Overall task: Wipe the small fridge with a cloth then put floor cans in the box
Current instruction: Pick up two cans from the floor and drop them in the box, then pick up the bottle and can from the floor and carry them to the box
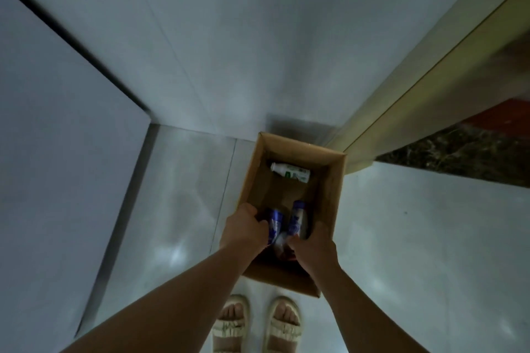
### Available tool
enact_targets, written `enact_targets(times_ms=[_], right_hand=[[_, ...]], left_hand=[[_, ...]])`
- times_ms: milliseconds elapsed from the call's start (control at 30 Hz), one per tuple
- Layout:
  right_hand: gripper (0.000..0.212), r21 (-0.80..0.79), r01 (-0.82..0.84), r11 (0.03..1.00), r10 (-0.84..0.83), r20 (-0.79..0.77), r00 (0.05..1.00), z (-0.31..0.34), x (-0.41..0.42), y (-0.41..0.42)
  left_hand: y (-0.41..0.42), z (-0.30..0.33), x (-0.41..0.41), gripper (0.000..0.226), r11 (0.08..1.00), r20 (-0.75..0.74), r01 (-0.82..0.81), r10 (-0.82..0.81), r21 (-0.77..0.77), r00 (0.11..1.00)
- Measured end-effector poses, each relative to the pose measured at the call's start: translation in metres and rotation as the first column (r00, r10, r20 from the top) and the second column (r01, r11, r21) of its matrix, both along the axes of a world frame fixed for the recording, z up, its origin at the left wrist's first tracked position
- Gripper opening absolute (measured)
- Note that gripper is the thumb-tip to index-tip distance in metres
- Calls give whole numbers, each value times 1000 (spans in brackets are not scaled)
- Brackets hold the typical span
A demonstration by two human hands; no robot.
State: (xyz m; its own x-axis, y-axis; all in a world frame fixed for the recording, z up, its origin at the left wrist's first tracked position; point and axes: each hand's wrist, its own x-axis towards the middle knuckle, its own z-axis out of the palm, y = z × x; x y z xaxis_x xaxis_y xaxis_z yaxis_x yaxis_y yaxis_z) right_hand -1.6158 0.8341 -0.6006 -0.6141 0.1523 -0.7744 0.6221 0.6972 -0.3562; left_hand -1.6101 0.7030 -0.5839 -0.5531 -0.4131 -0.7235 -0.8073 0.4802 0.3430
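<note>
Each hand held a blue can above the box (337, 180), long axes pointing downward: left hand (243, 231) fingers curled round one can (274, 223), right hand (311, 246) fingers round the other can (297, 219).

One cardboard box (334, 180), open top. Two blue cans: left blue can (274, 223), right blue can (296, 219). One white bottle (290, 172) with green label, lying on the box bottom. Two hands: left hand (243, 233), right hand (314, 249). Two sandals: left sandal (231, 325), right sandal (284, 327).
</note>
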Motion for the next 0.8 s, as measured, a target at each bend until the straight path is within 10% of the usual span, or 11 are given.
enact_targets(times_ms=[367, 800], right_hand=[[61, -99, 74, 992, -87, -136, 987, 225, 38, -12], [69, -152, -112, 982, 65, -285, 956, 349, 118, 21]], left_hand=[[-26, 226, 45, 38, 991, -121, -10, 26, 132, 992], [-1, 367, 155, 43, 941, -280, -251, 309, 226, 909]])
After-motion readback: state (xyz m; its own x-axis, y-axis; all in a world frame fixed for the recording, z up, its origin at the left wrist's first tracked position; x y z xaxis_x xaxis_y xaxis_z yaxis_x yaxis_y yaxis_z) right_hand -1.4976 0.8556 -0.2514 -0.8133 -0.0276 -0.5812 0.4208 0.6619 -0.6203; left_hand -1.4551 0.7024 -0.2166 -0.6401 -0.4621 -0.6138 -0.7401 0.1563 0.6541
